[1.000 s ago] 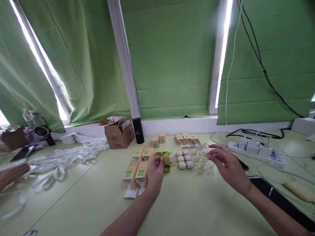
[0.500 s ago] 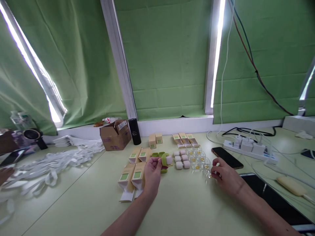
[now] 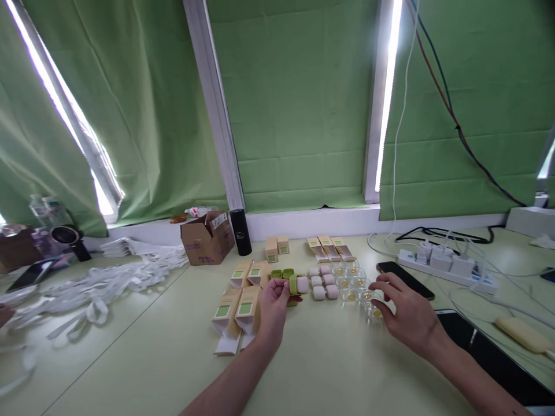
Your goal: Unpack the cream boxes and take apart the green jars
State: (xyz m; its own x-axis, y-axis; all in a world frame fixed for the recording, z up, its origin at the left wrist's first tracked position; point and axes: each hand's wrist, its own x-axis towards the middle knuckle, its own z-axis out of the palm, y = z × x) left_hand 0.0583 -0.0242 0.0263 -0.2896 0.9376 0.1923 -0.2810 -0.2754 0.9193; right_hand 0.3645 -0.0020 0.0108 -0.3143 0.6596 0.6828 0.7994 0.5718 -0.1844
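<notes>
My left hand (image 3: 274, 297) is closed on a small green holder (image 3: 293, 285) with a pale pink rounded block (image 3: 302, 284) sticking out of its right side. Behind that hand stand more green holders (image 3: 282, 273). To the right are rows of pale pink and white blocks (image 3: 318, 292), then rows of small clear cups (image 3: 349, 294) with yellow centres. My right hand (image 3: 401, 306) is beside the nearest clear cup (image 3: 373, 313), thumb and fingers apart, nothing visibly held. Left of my left hand lie several open beige cartons (image 3: 226, 312) with green labels.
Beyond are more cartons (image 3: 330, 249), a brown cardboard box (image 3: 207, 238) and a black cylinder (image 3: 240, 232). White ribbon (image 3: 117, 283) covers the left side, where another person's hand (image 3: 5, 314) shows. A phone (image 3: 405, 279), tablet (image 3: 485, 352) and power strip (image 3: 448, 271) lie right.
My right fingers have spread and drawn slightly away from the nearest clear cup, which now stands on the table. The left hand keeps its hold. The view has shifted a little.
</notes>
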